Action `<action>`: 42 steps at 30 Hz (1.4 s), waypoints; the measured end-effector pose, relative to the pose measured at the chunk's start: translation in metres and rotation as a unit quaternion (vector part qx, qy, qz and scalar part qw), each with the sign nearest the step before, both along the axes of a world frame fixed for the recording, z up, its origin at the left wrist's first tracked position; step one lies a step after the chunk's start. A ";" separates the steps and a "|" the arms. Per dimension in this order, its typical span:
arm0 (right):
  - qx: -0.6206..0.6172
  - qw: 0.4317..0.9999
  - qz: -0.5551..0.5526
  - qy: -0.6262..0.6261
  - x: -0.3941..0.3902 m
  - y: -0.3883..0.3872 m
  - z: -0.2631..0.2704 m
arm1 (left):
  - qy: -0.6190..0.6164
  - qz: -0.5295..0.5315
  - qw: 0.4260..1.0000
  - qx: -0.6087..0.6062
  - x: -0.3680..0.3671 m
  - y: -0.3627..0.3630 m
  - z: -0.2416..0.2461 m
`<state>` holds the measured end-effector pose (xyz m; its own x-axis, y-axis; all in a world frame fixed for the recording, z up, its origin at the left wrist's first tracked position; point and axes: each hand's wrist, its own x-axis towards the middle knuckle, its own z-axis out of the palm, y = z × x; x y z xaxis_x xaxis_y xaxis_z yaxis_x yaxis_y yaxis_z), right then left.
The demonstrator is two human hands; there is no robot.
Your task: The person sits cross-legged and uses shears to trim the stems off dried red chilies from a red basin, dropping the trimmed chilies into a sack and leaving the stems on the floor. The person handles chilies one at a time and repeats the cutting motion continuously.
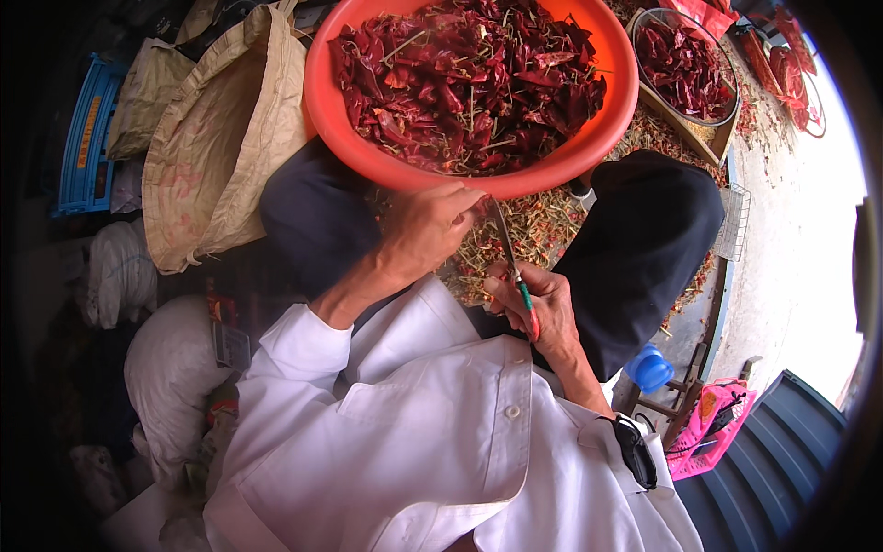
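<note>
My right hand (541,303) grips scissors (514,265) with red and green handles, their long blades pointing up toward the basin. Just left of the blade tips, my left hand (428,231) is closed near the basin's lower rim, its fingertips pinching a small dark red piece, probably a dried chilli, mostly hidden. A large red plastic basin (386,174) holds a heap of dried red chillies (469,90) with some stems among them. Between my knees, cut stems and chilli bits (545,224) cover the floor.
An open woven sack (207,159) stands at left beside a blue plastic crate (86,138). At upper right, a round sieve (737,90) of chillies rests on a wooden-edged tray (721,148). White sacks (172,379) lie lower left. A pink basket (710,428) and blue object (648,368) are at right.
</note>
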<state>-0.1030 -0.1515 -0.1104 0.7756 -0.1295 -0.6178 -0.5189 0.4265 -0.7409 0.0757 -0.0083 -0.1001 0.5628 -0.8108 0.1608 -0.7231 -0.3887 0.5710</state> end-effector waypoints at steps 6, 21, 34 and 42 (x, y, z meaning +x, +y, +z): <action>0.129 0.991 -0.042 -0.021 -0.004 0.009 -0.003 | 0.144 0.058 0.982 -0.109 -0.019 -0.009 -0.011; 0.426 0.896 -0.061 -0.112 -0.006 0.013 -0.035 | 0.548 0.184 0.793 -0.192 -0.038 -0.010 -0.051; 0.525 0.825 -0.071 -0.197 -0.010 0.015 -0.050 | 0.698 0.181 0.619 -0.312 -0.053 -0.026 -0.073; 0.478 0.856 -0.060 -0.186 -0.005 0.012 -0.036 | 0.670 0.168 0.667 -0.281 -0.048 -0.022 -0.059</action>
